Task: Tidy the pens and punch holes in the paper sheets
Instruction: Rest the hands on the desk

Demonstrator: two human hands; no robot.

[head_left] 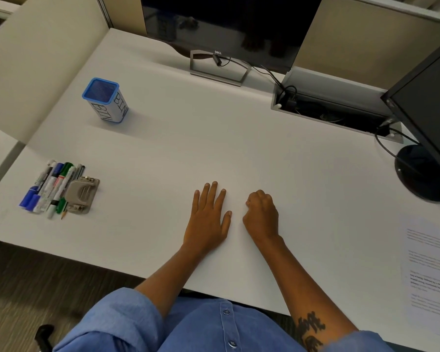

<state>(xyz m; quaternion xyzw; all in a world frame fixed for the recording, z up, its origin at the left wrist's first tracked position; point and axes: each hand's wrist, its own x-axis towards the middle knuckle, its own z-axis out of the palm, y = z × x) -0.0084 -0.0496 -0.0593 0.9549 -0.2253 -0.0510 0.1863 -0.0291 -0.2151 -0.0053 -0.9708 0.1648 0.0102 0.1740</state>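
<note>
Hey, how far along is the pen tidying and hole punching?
Nothing looks done. The pens lie loose beside the punch, the bin looks empty, and the paper sits unpunched. Left hand lies flat, right hand curled; both hold nothing. Everything is left.

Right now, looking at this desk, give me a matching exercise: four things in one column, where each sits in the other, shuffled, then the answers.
Things:
1. blue bin
2. hole punch
3. printed sheet
4. left hand

Places:
A. right edge of the desk
B. flat on the desk, centre
C. beside the pens
D. far left, standing upright

Pairs: 1-D, 2-C, 3-A, 4-B
</note>
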